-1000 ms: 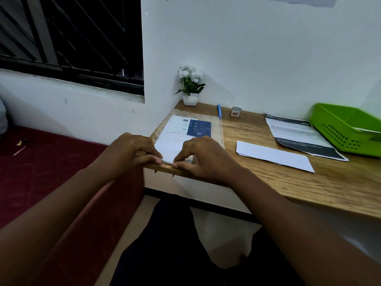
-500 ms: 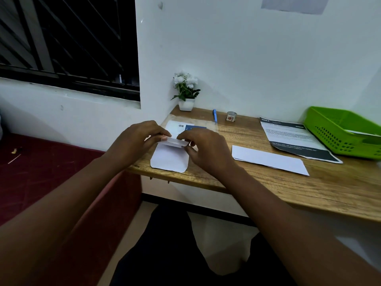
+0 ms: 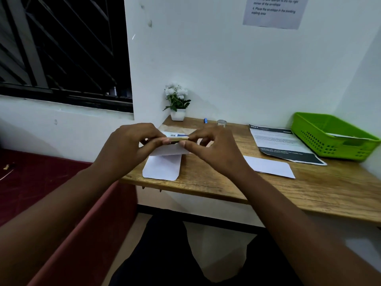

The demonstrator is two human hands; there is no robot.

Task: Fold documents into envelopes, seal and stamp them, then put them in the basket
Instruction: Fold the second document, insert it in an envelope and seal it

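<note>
A person sat at a wooden desk point(image 3: 257, 188) set against a white wall, both forearms reaching forward. The left hand point(image 3: 127, 147) and right hand point(image 3: 214, 151) were raised just above the desk's near left corner, each pinching 1 end of a folded document point(image 3: 178, 138) between thumb and curled fingertips, so it was held flat and seen almost edge-on. A white envelope point(image 3: 162, 168) hung from below the fingers, its lower part lying on the desk near the front edge. Whether the document was partly inside the envelope could not be told. To the right, a second white envelope point(image 3: 270, 167) lay flat on the desk, and beyond it lay a printed sheet point(image 3: 282, 143) with dark bands. A green basket point(image 3: 329, 137) stood at the far right, with a white paper inside it. At the back of the desk, by the wall, stood a small white pot of white flowers point(image 3: 177, 102), a blue pen point(image 3: 205, 120) and a small clear container point(image 3: 222, 123). A printed notice point(image 3: 274, 11) hung on the wall above. A dark barred window point(image 3: 61, 48) filled the upper left.
</note>
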